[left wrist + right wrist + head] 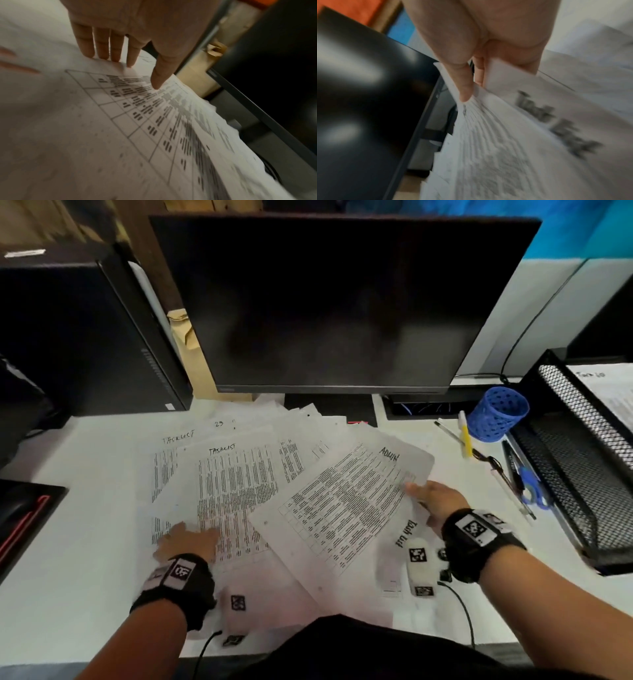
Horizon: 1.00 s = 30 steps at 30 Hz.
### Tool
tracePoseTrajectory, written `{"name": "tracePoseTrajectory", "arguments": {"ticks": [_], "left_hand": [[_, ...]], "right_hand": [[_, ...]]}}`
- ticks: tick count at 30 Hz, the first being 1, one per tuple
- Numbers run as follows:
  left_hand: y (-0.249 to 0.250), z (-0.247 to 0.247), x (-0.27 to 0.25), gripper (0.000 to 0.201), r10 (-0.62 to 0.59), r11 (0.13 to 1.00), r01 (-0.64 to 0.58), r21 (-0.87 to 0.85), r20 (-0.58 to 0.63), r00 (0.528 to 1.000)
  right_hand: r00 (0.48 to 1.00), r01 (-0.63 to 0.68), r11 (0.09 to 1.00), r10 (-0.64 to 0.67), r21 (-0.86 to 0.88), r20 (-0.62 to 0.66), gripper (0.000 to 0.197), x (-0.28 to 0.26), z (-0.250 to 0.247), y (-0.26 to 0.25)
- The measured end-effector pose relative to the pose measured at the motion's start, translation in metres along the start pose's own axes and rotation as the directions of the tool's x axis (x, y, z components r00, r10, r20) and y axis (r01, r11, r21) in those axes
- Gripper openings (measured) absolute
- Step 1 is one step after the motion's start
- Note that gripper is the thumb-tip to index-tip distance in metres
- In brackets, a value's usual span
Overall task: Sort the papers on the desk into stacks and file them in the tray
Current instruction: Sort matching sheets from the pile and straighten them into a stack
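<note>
The right hand [432,501] pinches the right edge of the white printed "ADMIN" sheet [346,501], its long axis angled toward the black mesh tray [579,460] at right; the left hand [186,541] presses flat on the spread papers [233,484].

A white desk [85,467] fills the foreground; a dark, switched-off monitor [339,302] stands at its middle; a black computer tower [78,337] sits at the left; behind, a grey partition [534,313] meets a blue wall [534,224]; wooden boards [68,217] show upper left.
</note>
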<state>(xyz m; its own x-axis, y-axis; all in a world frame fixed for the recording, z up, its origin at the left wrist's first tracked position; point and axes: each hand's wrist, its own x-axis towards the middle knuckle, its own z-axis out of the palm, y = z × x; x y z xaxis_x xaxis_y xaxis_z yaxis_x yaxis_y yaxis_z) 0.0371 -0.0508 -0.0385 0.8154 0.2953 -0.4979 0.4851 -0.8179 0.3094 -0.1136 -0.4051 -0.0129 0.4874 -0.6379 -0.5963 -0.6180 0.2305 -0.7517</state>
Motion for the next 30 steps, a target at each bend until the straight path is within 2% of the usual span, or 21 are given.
{"name": "tracePoseTrajectory", "arguments": {"ticks": [2,5,8,10,14,17,21,26,30], "left_hand": [[-0.005,-0.004,0.004,0.077,-0.067,0.991,0.067,-0.115,0.010,0.998],[-0.012,-0.002,0.006,0.074,-0.011,0.953,0.030,-0.300,0.066,0.998],[-0.009,-0.003,0.000,0.077,0.043,0.955,-0.010,-0.297,0.106,0.993],[-0.005,-0.004,-0.003,0.068,0.059,0.959,-0.026,-0.281,0.110,0.992],[-0.006,-0.006,-0.002,0.045,0.099,0.965,-0.086,-0.247,0.040,0.994],[-0.016,-0.008,0.002,0.040,0.110,0.963,-0.107,-0.246,0.000,0.994],[-0.026,-0.015,0.008,0.036,0.112,0.952,-0.112,-0.284,-0.018,0.994],[-0.034,-0.024,0.012,0.035,0.093,0.946,-0.106,-0.306,-0.058,0.994],[-0.041,-0.029,0.019,0.032,0.032,0.942,-0.062,-0.330,-0.096,0.995]], "right_hand": [[0.998,0.008,0.986,-0.019,-0.167,-0.062,0.036,0.001,0.010,0.012],[0.995,0.024,0.965,-0.048,-0.260,-0.089,0.033,-0.001,0.015,0.015],[0.990,0.107,0.913,-0.135,-0.393,-0.043,0.027,-0.003,0.015,0.006],[0.985,0.128,0.915,-0.163,-0.382,-0.059,0.025,-0.003,0.013,-0.001],[0.961,0.160,0.926,-0.226,-0.343,-0.162,0.027,0.001,0.002,-0.016],[0.928,0.189,0.913,-0.287,-0.362,-0.239,0.026,0.002,-0.012,-0.028],[0.909,0.264,0.913,-0.344,-0.311,-0.236,0.025,0.000,-0.031,-0.043],[0.815,0.451,0.835,-0.529,-0.315,-0.235,0.005,-0.025,-0.051,-0.077],[0.724,0.583,0.768,-0.639,-0.266,-0.259,0.020,-0.045,-0.063,-0.108]]}}
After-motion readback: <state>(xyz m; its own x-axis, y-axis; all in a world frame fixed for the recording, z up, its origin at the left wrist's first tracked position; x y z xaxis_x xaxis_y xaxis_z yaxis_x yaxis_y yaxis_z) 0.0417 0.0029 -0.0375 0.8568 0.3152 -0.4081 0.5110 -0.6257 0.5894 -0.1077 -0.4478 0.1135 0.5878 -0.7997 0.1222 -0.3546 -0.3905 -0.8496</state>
